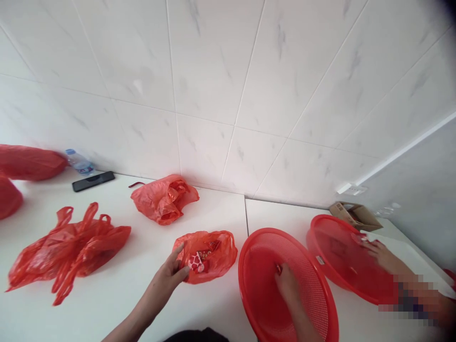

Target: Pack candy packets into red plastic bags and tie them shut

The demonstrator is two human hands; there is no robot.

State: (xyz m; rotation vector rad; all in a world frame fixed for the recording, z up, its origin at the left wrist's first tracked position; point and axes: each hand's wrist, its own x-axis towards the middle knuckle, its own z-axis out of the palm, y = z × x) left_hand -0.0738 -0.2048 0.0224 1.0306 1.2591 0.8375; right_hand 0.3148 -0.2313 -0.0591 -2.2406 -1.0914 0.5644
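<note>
My left hand [170, 278] rests on the near edge of a red plastic bag [208, 256] holding small red and white packets [197, 261]; its fingers pinch the bag's rim. My right hand [287, 285] reaches into a round red mesh basket [256, 285] that stands tilted on the white table [142, 304]. Its fingers are curled over a small red item at their tips, which I cannot make out.
Another person's hand [383, 254] holds a second red basket [335, 256] at right. More red bags lie at left [71, 249] and at the back [164, 199]. A phone [93, 181], a water bottle [79, 163] and a cardboard box [356, 215] stand by the tiled wall.
</note>
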